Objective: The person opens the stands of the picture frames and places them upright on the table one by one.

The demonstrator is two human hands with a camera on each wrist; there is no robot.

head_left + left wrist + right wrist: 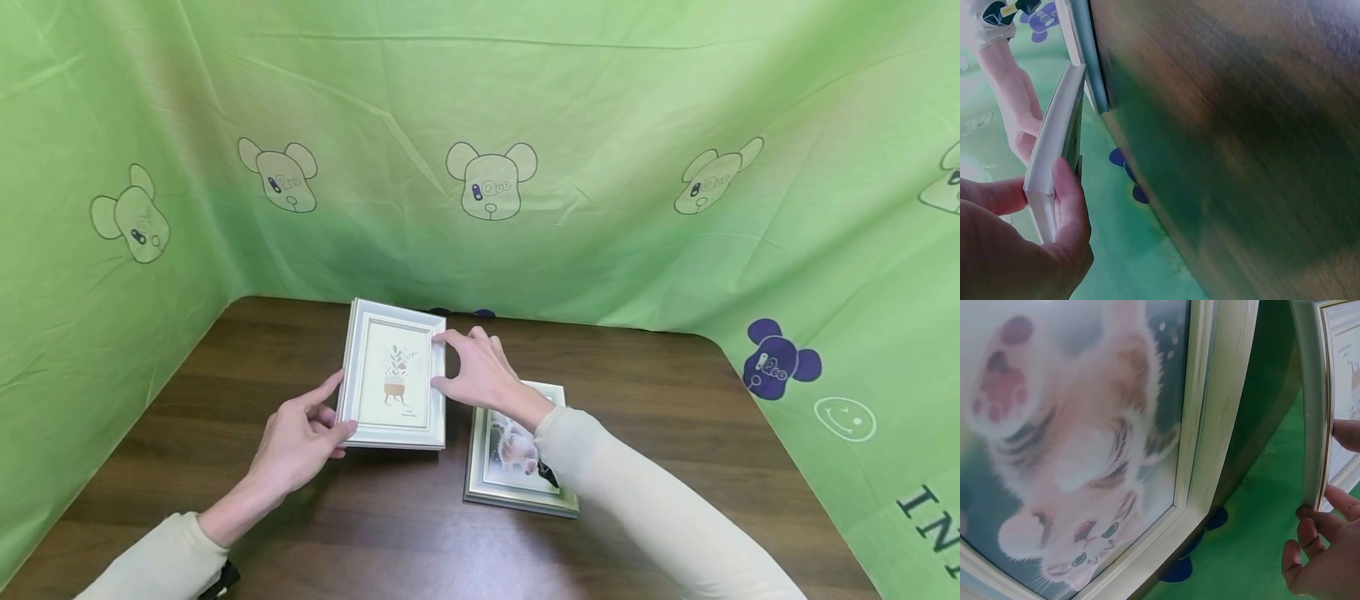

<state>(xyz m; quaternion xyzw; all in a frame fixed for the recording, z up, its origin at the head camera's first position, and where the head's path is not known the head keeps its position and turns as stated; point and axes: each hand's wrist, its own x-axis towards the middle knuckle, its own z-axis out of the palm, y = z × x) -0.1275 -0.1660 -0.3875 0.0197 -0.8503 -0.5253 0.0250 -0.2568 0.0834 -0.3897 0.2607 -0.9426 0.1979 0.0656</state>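
A white picture frame (399,437) with a print of a potted plant is held tilted above the table. At its lower left corner my left hand (296,437) grips it, thumb on the front and fingers round the side and back. My right hand (483,371) pinches the right edge with thumb and fingers. In the left wrist view the frame (1054,137) is seen edge-on in the left hand (1029,244). The right wrist view has the right hand (1329,544) at the frame's side (1315,406).
A second picture frame (517,500), silvery with a kitten photo, lies on the table under my right forearm, which partly hides it. The brown wooden table (637,392) ends at a green cloth backdrop (585,250) printed with bear heads.
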